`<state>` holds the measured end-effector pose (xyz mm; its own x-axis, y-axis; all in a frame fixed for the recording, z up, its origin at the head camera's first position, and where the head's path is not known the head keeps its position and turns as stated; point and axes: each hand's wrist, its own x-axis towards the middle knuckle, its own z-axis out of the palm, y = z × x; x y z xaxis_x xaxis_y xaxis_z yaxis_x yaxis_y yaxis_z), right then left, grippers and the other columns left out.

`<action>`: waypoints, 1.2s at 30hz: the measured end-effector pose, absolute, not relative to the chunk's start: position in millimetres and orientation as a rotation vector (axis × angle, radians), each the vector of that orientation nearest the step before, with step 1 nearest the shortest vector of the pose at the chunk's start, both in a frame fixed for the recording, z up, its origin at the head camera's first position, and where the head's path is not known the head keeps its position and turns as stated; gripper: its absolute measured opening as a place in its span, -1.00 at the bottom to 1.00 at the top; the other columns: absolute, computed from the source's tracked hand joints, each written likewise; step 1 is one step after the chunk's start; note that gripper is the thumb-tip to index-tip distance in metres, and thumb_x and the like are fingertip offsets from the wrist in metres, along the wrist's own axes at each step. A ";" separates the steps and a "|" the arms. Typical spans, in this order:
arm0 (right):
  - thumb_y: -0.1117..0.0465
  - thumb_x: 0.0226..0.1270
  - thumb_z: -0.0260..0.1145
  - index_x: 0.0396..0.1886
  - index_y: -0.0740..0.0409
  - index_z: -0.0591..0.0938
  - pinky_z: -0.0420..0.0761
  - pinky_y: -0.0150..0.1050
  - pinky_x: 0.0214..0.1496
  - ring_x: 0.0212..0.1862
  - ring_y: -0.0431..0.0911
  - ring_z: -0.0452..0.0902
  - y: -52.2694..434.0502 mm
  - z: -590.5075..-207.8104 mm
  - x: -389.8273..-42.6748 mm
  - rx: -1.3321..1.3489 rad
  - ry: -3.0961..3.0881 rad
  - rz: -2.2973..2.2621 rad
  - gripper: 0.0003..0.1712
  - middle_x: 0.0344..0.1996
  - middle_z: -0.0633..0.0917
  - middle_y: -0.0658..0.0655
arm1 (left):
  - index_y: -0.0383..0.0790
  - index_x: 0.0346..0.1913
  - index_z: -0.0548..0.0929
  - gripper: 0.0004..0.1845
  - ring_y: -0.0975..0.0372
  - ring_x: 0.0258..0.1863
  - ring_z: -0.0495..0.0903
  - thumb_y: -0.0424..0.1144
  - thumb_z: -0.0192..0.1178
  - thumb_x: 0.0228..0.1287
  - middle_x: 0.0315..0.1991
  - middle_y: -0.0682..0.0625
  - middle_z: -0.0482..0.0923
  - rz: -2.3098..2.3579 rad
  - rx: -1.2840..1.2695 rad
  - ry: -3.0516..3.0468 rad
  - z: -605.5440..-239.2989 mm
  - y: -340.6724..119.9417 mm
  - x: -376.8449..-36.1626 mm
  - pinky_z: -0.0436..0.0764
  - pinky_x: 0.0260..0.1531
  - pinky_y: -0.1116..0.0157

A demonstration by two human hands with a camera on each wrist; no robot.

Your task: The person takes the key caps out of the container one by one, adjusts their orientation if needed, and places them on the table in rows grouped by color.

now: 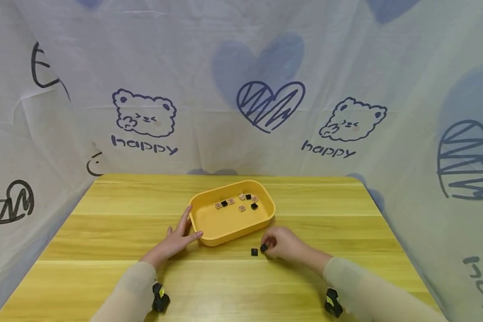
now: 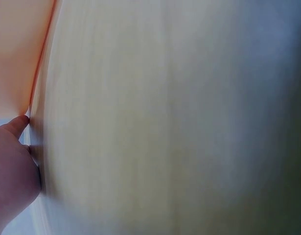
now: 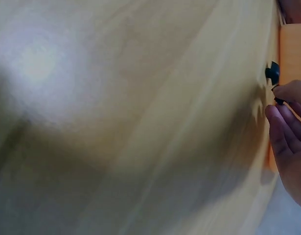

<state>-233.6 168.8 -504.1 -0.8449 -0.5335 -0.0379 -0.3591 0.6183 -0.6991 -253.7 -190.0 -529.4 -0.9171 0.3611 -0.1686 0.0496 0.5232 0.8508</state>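
My right hand point(image 1: 283, 244) pinches a small black block point(image 1: 264, 247) between thumb and fingers, close over the table in front of the tray. Just left of it lies a second small black block point(image 1: 254, 252). The right wrist view shows the held block point(image 3: 279, 95) at the fingertips, with the other dark block point(image 3: 272, 72) beyond. My left hand point(image 1: 174, 243) rests against the near left corner of a yellow tray point(image 1: 219, 239), thumb at the front rim and fingers spread along the left side. Inside sit several small black and pale patterned blocks point(image 1: 242, 208).
The wood-grain table point(image 1: 124, 223) reaches back to a white curtain point(image 1: 209, 147) printed with hearts and bears. This curtain also hangs along both sides. Black devices point(image 1: 333, 302) are worn at both wrists.
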 end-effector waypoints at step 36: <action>0.30 0.01 0.55 -0.40 0.11 0.65 0.51 -0.31 -0.33 -0.39 -0.22 0.43 164.7 -513.8 -225.1 -0.730 2.771 -0.869 -0.79 -0.48 0.55 -0.07 | 0.19 0.53 -0.49 0.03 -0.09 0.50 -0.22 0.17 0.10 0.39 0.52 -0.31 -0.13 1.367 0.318 2.420 -525.3 -189.5 -251.3 -0.68 0.26 -0.16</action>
<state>-225.1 164.7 -513.8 -0.8708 -0.4916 0.0050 -0.4063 0.7139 -0.5703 -251.3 -189.5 -525.3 -0.9164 0.3555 -0.1838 0.0260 0.5112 0.8590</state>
